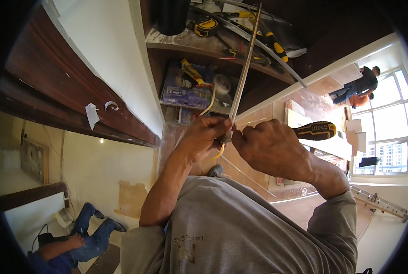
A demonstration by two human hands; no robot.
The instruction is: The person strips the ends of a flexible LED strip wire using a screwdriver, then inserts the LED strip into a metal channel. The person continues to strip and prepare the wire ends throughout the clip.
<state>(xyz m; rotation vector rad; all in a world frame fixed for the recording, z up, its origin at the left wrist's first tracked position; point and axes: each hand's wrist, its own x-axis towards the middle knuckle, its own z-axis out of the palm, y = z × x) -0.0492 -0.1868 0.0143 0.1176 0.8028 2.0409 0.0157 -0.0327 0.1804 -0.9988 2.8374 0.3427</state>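
Note:
In front of my chest, my left hand (200,138) is closed on the lower end of a long thin strip (246,68), which looks like a narrow metal profile. The strip slants up and slightly right, past the shelves. A short yellow wire (219,152) hangs out beneath the left fingers. My right hand (273,145) is closed just right of that end, its thumb and forefinger close to the strip. From the fist a screwdriver (317,130) with a black and yellow handle sticks out to the right; its tip is hidden. Whether the right fingers also pinch the wire, I cannot tell.
On the upper shelf (167,42) lie a tape measure (205,27), a yellow-and-black handled tool (277,47) and a black cylinder (172,17). A purple box (188,89) stands below. People work at lower left (92,237) and far right (359,84). A ladder (379,204) lies right.

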